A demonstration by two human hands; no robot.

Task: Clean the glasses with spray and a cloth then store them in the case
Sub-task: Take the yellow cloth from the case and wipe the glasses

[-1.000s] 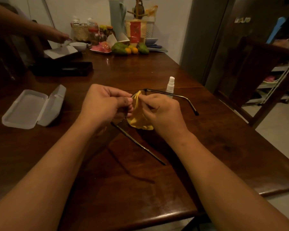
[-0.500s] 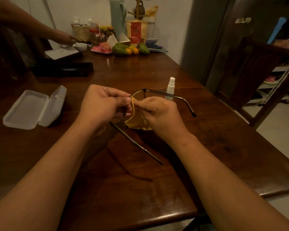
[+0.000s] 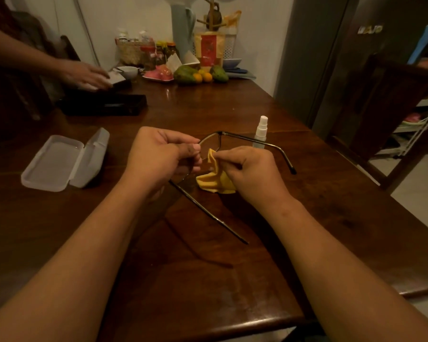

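L hand fingers pinch glasses rim; R hand fingers pinch cloth. Rubbing too hard could bend thin frame.

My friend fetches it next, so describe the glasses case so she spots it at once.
On the dark wooden table, look just left of the left hand. The glasses case lies open there. It is pale, translucent plastic, unlike the black box behind it.
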